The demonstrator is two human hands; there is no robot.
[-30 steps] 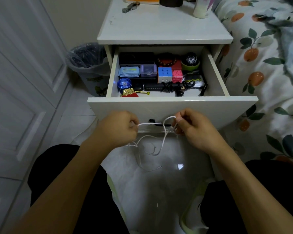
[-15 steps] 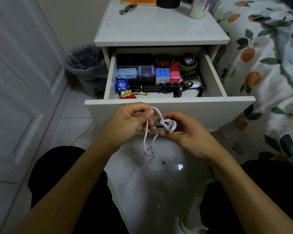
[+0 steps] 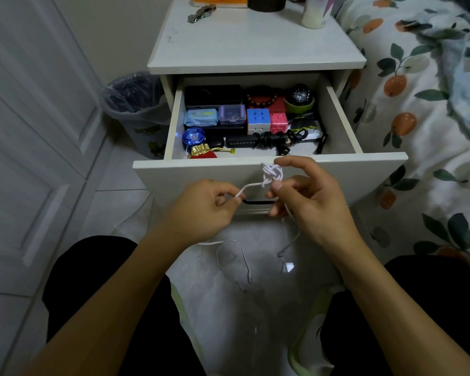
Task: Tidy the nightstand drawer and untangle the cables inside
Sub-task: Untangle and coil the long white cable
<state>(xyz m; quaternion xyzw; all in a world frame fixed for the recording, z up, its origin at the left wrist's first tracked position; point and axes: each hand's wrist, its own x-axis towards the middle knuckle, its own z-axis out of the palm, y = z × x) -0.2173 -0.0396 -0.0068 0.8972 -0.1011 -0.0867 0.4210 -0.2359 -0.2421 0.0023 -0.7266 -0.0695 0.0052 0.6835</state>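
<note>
Hands are working close together before the open drawer (image 3: 269, 169): left hand (image 3: 201, 210) is pinching the white cable (image 3: 248, 187), right hand (image 3: 314, 202) is gripping its knotted coil.

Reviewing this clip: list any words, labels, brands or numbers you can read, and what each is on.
None can be read.
White bottle on the nightstand: print too blurred.
Bin: yellow-green graphics, illegible.
Blue packet in the drawer: print too small.
Dark round dial: markings too small.
</note>
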